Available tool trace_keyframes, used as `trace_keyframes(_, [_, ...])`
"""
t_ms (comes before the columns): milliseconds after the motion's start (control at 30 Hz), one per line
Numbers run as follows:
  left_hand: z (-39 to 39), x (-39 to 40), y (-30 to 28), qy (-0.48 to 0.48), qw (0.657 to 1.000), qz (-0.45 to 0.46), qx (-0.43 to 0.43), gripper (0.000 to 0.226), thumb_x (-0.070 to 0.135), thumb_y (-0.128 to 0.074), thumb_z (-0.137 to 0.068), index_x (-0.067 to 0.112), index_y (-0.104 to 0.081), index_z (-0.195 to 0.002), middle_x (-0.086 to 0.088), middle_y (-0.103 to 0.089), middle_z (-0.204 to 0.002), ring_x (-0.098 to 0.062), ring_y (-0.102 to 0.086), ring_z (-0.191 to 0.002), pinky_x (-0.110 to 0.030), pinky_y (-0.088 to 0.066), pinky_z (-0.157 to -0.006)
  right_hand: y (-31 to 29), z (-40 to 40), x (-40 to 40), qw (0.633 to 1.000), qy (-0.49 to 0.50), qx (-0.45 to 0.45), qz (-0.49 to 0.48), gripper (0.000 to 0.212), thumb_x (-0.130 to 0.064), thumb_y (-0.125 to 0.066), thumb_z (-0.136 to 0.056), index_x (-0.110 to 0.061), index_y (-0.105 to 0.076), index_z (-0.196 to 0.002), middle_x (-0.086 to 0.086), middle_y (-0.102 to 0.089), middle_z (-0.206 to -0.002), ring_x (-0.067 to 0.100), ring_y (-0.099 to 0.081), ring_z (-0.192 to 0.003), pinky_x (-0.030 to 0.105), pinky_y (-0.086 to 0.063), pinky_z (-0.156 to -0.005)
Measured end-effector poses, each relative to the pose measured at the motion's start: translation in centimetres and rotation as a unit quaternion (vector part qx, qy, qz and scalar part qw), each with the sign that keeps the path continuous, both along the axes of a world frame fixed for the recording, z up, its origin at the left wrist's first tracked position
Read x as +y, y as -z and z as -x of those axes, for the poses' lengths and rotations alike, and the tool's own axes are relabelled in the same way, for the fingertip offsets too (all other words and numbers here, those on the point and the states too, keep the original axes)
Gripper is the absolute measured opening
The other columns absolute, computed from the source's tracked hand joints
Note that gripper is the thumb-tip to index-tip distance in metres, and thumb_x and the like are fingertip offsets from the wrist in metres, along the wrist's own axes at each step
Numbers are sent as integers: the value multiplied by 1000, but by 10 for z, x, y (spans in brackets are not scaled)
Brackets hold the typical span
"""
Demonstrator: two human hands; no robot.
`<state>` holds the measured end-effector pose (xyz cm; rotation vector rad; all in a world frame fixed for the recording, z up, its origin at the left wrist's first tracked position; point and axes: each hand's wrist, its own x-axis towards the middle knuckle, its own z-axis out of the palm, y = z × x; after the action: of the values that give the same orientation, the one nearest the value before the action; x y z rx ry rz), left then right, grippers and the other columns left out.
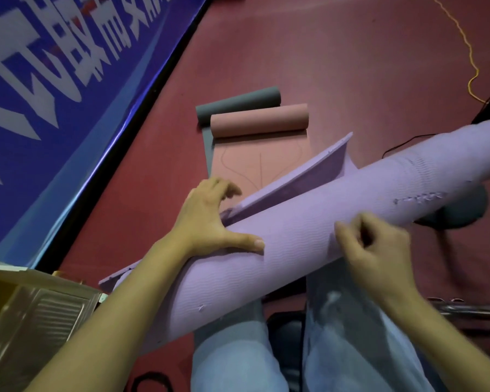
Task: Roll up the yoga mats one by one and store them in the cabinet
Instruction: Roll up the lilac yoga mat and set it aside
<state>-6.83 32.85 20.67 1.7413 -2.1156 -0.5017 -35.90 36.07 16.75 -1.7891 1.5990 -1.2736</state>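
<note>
Both hands (210, 219) on purple mat (309, 244)

A blue banner (48, 80) with large white characters runs along the left edge of the red floor (337, 52). A yellow cord (464, 43) (thin, kinked) trails across the floor's upper right.

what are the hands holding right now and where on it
The purple yoga mat, mid-roll: the left hand presses its loose flap edge, thumb on the roll; the right hand curls on the roll's near side.
</note>
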Motion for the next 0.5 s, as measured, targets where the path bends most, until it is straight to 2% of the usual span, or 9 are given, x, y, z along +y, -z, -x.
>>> trace_keyframes(67, [2,1,-1,2,990,-140,-9,136,94,-71,-38,37,-32,-156,14,-32,-158,-12,-29,-146,-40,-28,-119,8,-9,33,982,-31,-108,-149,57,-64,-61,-77,-16,-40,-55,-8,-41,-47,3,-33,-47,25,-30,-50])
trace_keyframes(100, [5,2,-1,8,979,-203,6,141,91,-74,-39,38,-23,-160,16,-26,-163,-9,-25,-150,-39,-24,-122,9,-13,44,959,-38,-148,-238,61,-74,-62,-71,-17,-45,-56,-7,-45,-47,5,-39,-46,25,-33,-50])
trace_keyframes(133, [8,1,-3,18,969,-243,24,135,87,-78,-41,39,-29,-158,19,-35,-159,-9,-34,-146,-38,-30,-121,11,-17,52,920,-52,-176,-346,66,-82,-63,-67,-16,-54,-65,-5,-56,-51,8,-48,-47,26,-38,-50])
trace_keyframes(167, [9,0,-3,27,965,-256,40,118,82,-81,-44,42,-43,-148,24,-51,-146,-7,-50,-135,-38,-41,-115,13,-22,57,858,-77,-214,-461,74,-84,-66,-66,-12,-62,-81,2,-68,-62,13,-61,-53,27,-46,-53])
trace_keyframes(233, [10,-1,-3,29,971,-228,65,86,73,-87,-49,46,-61,-126,29,-68,-118,0,-66,-108,-40,-53,-100,18,-31,65,730,-112,-349,-577,84,-75,-80,-62,-10,-64,-113,17,-77,-93,29,-76,-82,39,-59,-76])
trace_keyframes(300, [8,1,-4,14,979,-188,76,77,74,-89,-48,50,-66,-117,30,-70,-109,3,-67,-100,-40,-55,-95,22,-39,65,685,-97,-490,-530,91,-58,-93,-51,-9,-66,-123,17,-75,-111,33,-73,-101,46,-54,-93])
trace_keyframes(367, [7,7,-6,11,983,-165,78,77,76,-88,-48,48,-68,-117,29,-71,-108,2,-68,-100,-41,-56,-93,22,-44,57,672,-83,-588,-441,99,-45,-99,-49,-10,-61,-134,15,-71,-124,33,-69,-112,47,-51,-97])
trace_keyframes(433, [7,12,-9,13,987,-140,73,76,77,-86,-52,44,-69,-118,27,-72,-106,1,-68,-99,-40,-56,-91,18,-50,49,666,-79,-615,-414,94,-35,-98,-54,-8,-59,-136,16,-68,-128,36,-66,-117,56,-51,-99])
trace_keyframes(500, [7,14,-15,20,992,-102,66,71,77,-83,-59,41,-72,-119,24,-74,-105,0,-69,-99,-40,-55,-90,15,-60,45,695,-61,-594,-400,89,-27,-97,-55,-9,-59,-134,14,-71,-124,35,-67,-116,56,-57,-91])
